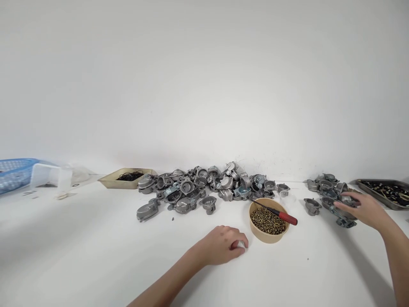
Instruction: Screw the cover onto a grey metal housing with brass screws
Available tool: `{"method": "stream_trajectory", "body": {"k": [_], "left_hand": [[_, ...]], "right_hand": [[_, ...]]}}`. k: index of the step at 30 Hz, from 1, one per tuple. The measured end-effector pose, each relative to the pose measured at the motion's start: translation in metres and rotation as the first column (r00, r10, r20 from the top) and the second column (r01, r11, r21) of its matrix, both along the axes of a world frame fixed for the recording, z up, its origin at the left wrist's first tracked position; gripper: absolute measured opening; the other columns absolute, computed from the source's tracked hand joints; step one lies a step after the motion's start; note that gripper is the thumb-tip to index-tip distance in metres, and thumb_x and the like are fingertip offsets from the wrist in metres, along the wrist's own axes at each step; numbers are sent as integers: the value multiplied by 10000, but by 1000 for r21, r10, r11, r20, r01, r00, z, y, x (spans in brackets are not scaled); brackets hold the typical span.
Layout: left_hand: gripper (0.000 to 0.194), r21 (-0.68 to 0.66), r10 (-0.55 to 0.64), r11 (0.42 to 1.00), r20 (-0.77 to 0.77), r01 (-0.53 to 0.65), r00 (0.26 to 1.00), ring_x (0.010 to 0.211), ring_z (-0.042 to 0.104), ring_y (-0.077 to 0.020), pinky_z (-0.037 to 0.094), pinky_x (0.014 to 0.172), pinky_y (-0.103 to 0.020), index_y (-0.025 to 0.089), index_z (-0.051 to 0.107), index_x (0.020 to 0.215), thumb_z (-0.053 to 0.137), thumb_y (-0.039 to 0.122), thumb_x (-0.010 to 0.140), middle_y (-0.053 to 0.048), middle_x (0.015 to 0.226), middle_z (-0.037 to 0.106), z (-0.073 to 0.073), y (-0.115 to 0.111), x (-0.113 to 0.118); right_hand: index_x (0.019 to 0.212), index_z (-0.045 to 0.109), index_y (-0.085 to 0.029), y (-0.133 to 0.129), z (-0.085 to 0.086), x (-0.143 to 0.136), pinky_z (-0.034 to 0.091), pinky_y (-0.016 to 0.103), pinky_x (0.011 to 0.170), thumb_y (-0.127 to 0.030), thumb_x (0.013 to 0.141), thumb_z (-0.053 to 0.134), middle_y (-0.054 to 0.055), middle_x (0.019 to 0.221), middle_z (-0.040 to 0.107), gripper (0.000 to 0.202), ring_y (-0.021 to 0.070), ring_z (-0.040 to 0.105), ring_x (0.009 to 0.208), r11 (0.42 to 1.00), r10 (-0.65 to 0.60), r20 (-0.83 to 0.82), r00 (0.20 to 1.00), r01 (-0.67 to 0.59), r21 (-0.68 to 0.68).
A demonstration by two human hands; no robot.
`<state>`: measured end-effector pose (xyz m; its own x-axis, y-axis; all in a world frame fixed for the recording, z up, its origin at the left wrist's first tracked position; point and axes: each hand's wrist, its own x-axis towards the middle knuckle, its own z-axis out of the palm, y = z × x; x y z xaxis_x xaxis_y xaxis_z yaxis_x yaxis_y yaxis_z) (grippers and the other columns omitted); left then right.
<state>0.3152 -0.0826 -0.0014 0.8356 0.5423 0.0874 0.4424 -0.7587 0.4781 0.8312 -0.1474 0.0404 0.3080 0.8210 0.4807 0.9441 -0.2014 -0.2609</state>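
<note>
My left hand [225,245] rests low over the white table, left of a round tan bowl [270,238]. Its fingers curl toward the thumb around a small pale thing that I cannot make out. Brass-coloured screws [266,220] fill the bowl, and a screwdriver [287,218] with a red handle lies across its rim. At the right, my right hand [364,209] reaches over a small group of grey cast-metal housings [326,185]. Thumb and fingers are spread above a housing [347,222], partly hidden by the hand; contact is unclear.
A large heap of similar housings [188,187] lies along the wall. Left of it stand a beige tray [110,183] with black rings, a clear plastic container [47,177] and a blue basket [14,175]. A dark tray [383,198] of small parts is at far right.
</note>
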Motion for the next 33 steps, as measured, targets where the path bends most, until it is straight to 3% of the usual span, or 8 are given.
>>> {"method": "stream_trajectory", "body": {"k": [3, 5, 8, 12, 15, 22, 27, 33], "left_hand": [[208, -2, 7, 1000, -5, -7, 1000, 748, 659, -168, 417, 742, -274, 299, 737, 979, 574, 209, 887, 34, 820, 718, 0, 0, 0], [214, 1, 12, 1000, -14, -12, 1000, 746, 658, -167, 418, 752, -274, 300, 736, 980, 576, 200, 880, 34, 825, 716, 0, 0, 0], [220, 6, 20, 1000, -18, -20, 1000, 749, 656, -171, 420, 761, -276, 303, 736, 988, 576, 202, 877, 35, 824, 710, -2, 1, 0], [203, 14, 18, 1000, -6, -18, 1000, 755, 656, -177, 423, 754, -274, 309, 741, 995, 598, 226, 877, 38, 778, 689, -4, 2, 1], [195, 11, 13, 1000, -7, -13, 1000, 733, 653, -174, 425, 748, -276, 305, 746, 998, 608, 234, 880, 37, 759, 682, -6, 4, 1], [168, 12, -2, 1000, -4, 2, 1000, 765, 667, -187, 412, 740, -285, 292, 742, 1008, 608, 382, 960, 22, 844, 725, -6, 5, 1], [497, -14, -76, 997, 50, 77, 996, 765, 662, -181, 393, 716, -291, 276, 727, 943, 383, 620, 1044, 12, 859, 732, 4, -1, 0], [533, 118, -91, 989, 35, 86, 995, 541, 529, -150, 293, 545, -297, 216, 584, 691, 575, 699, 916, 23, 639, 623, -9, -20, 16]], "right_hand": [[930, 676, -188, -7, 29, -48, 491, 448, 704, -522, 970, 507, 179, 902, 669, 376, 374, 654, 818, 880, 84, 58, 995, -101, 465], [827, 620, -208, -8, 36, -89, 474, 390, 639, -352, 1004, 533, 125, 772, 663, 244, 284, 626, 686, 824, 194, 124, 973, -230, 518], [660, 517, -244, -6, 19, -161, 370, 324, 484, -236, 1002, 505, 3, 531, 548, 343, 186, 496, 458, 701, 490, 252, 835, -549, 456], [617, 388, -227, -17, -39, -264, 273, 313, 436, -256, 935, 479, -38, 489, 484, 333, 155, 411, 403, 360, 814, 382, 438, -896, 260], [634, 360, -207, -29, -78, -314, 248, 280, 440, -242, 914, 591, -45, 536, 440, 365, 119, 393, 453, 115, 988, 116, 105, -990, -77], [603, 331, -205, -16, -81, -309, 319, 271, 525, -204, 793, 620, -66, 537, 394, 345, 115, 387, 495, 308, 876, -377, 300, -950, -39], [643, 415, -198, -11, -61, -295, 320, 266, 544, -231, 850, 554, -57, 552, 413, 251, 118, 408, 520, 321, 850, -440, 289, -947, -3], [673, 305, -224, -18, -66, -303, 338, 288, 530, -551, 893, 534, -58, 554, 358, 456, 132, 354, 511, 294, 844, -459, 278, -955, -37]]}}
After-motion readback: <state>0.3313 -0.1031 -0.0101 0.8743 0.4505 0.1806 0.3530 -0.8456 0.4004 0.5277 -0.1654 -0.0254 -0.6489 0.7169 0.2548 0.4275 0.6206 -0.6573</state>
